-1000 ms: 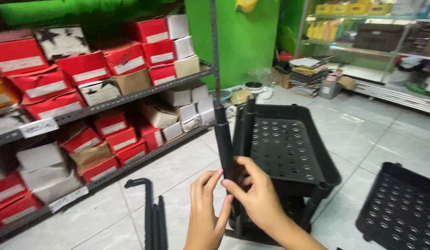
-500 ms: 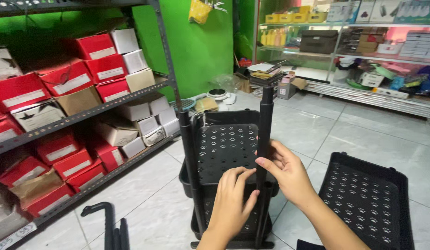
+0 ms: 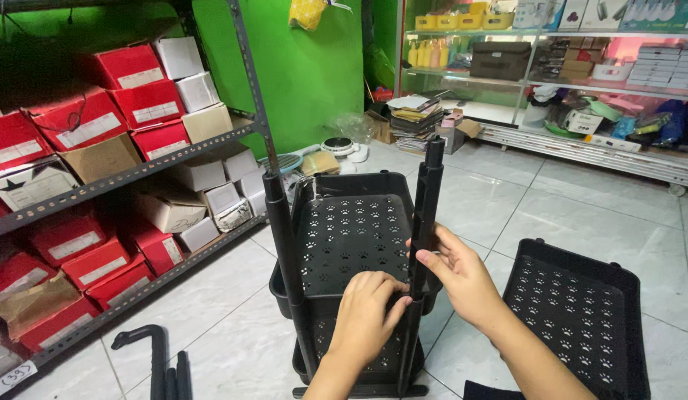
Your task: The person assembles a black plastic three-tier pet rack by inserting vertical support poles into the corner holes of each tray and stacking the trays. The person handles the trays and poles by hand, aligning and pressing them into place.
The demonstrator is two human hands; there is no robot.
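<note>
Black perforated plastic shelf tray (image 3: 355, 237): right hand (image 3: 462, 278) clasps black upright pole (image 3: 425, 215); left hand (image 3: 366, 322) fingers pinch its joint — seat squarely.

I am seeing red shoeboxes (image 3: 129, 70) with white labels (image 3: 140, 78) filling the metal rack (image 3: 137, 174) on my left, with white boxes (image 3: 179, 58) and brown cardboard boxes (image 3: 99, 159) sitting among them. Far right, pale boxes (image 3: 659, 63) are lying stacked on the glass shelf (image 3: 581, 85).
</note>
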